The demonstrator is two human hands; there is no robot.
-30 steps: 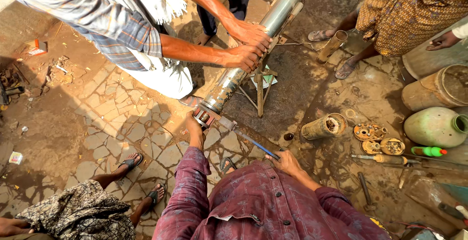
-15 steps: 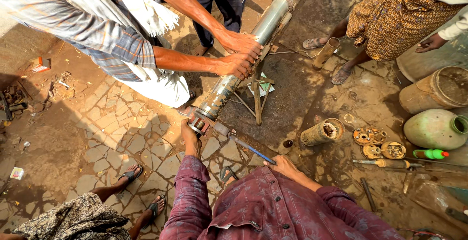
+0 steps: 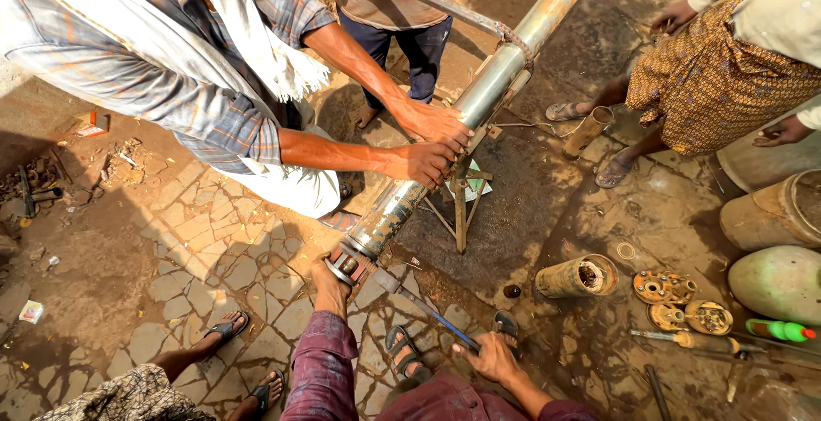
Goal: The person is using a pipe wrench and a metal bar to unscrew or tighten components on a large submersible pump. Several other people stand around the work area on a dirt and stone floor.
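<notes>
Work looks midway — left hand [image 3: 329, 277] grips the pipe's threaded end [image 3: 352, 263], right hand [image 3: 492, 358] clamps the wrench handle [image 3: 432, 314]; the fitting remains on.

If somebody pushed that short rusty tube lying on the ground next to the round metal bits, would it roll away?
The short rusty tube lies on its side and is round, so a sideways push would probably roll it, though the rough ground would likely stop it soon. It looks like thick, dirt-caked metal, so it is probably heavy for its size and stiff, not floppy.
</notes>
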